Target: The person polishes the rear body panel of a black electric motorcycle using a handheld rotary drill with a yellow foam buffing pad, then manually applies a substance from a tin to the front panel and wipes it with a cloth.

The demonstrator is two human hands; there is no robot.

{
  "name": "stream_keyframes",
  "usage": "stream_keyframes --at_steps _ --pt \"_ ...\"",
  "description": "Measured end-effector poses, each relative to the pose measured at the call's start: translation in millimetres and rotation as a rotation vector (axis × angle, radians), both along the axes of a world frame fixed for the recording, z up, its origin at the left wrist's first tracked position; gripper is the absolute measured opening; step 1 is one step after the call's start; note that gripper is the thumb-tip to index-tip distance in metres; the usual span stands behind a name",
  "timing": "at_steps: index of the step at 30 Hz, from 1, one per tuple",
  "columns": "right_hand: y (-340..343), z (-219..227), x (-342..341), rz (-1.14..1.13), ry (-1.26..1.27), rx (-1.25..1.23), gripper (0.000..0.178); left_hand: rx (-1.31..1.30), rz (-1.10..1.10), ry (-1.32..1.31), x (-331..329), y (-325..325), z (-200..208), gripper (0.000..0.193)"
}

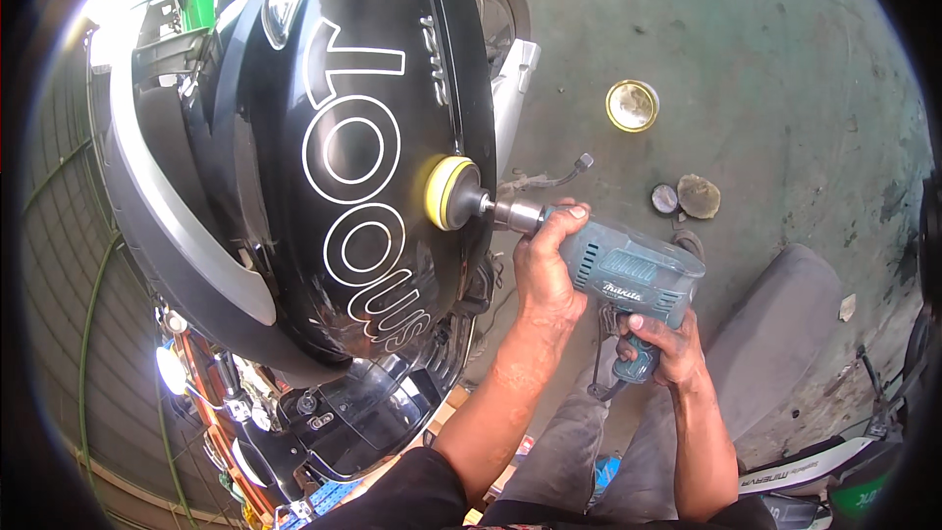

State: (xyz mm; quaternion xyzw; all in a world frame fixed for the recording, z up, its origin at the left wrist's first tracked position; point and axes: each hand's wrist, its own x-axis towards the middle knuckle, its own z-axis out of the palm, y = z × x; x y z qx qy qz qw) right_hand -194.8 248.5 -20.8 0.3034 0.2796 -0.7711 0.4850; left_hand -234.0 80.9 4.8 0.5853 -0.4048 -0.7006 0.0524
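Drill (633,270) held two-handed, pad (453,193) up at black panel (442,270).
Drill body is clamped in the left hand's (551,270) grip just behind the chuck (520,216); handle (638,361) is wrapped by the right hand's (672,348) grip, near the rear. Drill is aimed leftward in view. Pad, yellow on a black backing, is carried ahead of the chuck; its face seems to be seated on the panel beside white-outlined letters (313,152), though the contact side is hidden. On the floor (785,137), a round yellow-rimmed tin (632,105) is seen well apart from the drill; a small disc (664,198) and a tan piece (699,196) are laid side by side, nearer.
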Motion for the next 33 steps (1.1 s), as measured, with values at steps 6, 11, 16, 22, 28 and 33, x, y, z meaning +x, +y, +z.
stream_keyframes --at_steps 6,11,16,22,28,33 --pt "-1 0 -25 -0.037 0.009 -0.001 0.04 0.025 -0.081 0.039 -34 -1 -2 0.022" --pt "-3 -1 -60 -0.074 0.055 -0.043 0.04 -0.011 -0.1 0.108 -70 -5 -1 0.021" --pt "0 -1 -75 -0.013 0.092 -0.025 0.038 -0.023 -0.054 0.072 -82 -1 -2 0.02" --pt "13 5 -50 0.062 0.027 -0.009 0.034 0.01 0.021 -0.02 -35 0 -22 0.021" --pt "19 0 -43 0.138 0.007 -0.032 0.03 0.067 0.16 -0.001 -11 0 -26 0.034" --pt "14 -16 -88 0.035 -0.025 -0.082 0.033 -0.108 0.09 -0.051 -94 12 -8 0.037"
